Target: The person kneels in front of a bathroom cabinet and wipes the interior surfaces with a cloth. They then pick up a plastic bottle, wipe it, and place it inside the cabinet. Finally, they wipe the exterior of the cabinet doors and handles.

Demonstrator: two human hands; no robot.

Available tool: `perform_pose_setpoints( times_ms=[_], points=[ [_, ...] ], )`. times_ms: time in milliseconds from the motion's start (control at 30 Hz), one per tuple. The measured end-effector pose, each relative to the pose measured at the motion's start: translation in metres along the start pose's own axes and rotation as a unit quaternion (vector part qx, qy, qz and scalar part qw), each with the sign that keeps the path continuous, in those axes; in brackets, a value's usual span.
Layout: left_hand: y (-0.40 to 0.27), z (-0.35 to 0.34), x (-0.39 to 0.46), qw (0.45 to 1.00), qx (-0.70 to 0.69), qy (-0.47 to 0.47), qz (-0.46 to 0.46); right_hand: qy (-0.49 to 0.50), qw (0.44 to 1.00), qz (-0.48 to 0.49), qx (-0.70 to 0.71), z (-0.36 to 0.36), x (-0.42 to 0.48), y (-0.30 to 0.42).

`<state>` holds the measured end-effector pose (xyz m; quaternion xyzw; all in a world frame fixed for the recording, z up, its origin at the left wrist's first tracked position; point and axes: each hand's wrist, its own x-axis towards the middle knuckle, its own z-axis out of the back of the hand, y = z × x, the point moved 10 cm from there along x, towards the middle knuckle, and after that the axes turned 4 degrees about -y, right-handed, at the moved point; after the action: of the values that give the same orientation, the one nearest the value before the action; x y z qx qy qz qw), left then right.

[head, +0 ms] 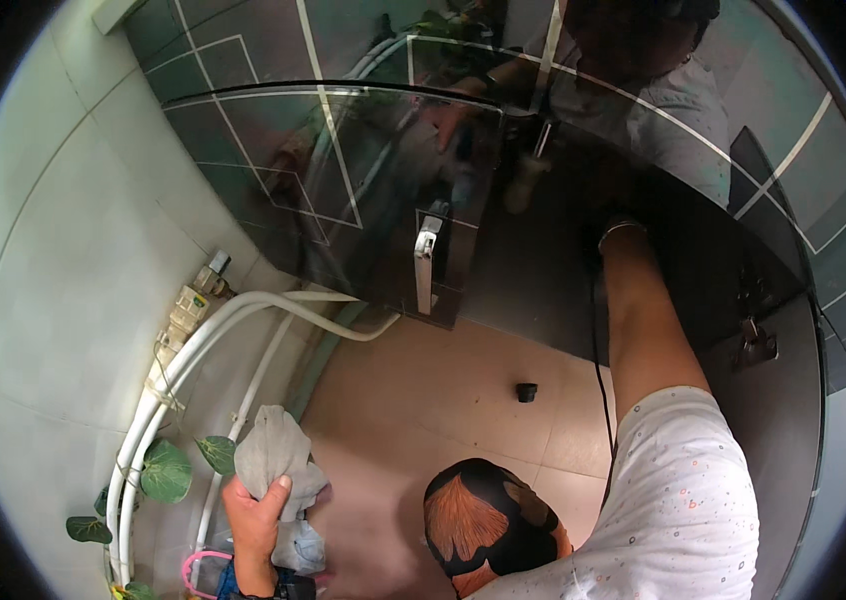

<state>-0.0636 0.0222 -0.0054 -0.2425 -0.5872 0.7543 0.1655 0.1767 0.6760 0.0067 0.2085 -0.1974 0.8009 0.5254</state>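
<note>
My left hand holds a crumpled grey cloth at the lower left, its thumb pressed over the fabric. It is beside white pipes on the wall. My right forearm reaches into the dark inside of a low cabinet. Beyond the bracelet at the wrist, the right hand is hidden in shadow, and whatever it touches cannot be seen. A black cable hangs down beside the forearm. Left of the opening is a glossy dark cabinet door with a metal handle.
A small black cap-like piece lies on the tiled floor. My knee in patterned cloth is at the bottom. A valve fitting and artificial-looking leaves are at the left wall. Metal hardware juts out at right.
</note>
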Motion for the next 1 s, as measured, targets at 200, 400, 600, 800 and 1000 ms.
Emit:
perform_pose_setpoints(
  times_ms=[200, 400, 600, 800, 1000],
  points=[
    [-0.001, -0.017, 0.003, 1.0, -0.011, 0.011, -0.005, -0.013, 1.0, -0.017, 0.019, -0.001, -0.001, -0.006],
    [0.0, -0.027, 0.003, 0.999, -0.022, 0.031, -0.01, -0.017, 0.998, -0.043, 0.03, 0.003, 0.006, -0.035],
    [0.006, -0.032, 0.004, 0.999, -0.012, 0.043, -0.001, -0.007, 0.997, -0.066, 0.045, 0.002, 0.01, -0.054],
    [0.015, -0.035, 0.004, 0.999, -0.013, 0.05, 0.01, -0.008, 0.995, -0.081, 0.056, -0.003, 0.012, -0.065],
    [0.015, -0.038, 0.004, 0.999, -0.011, 0.045, 0.011, -0.005, 0.995, -0.085, 0.053, -0.005, 0.015, -0.076]
  ],
)
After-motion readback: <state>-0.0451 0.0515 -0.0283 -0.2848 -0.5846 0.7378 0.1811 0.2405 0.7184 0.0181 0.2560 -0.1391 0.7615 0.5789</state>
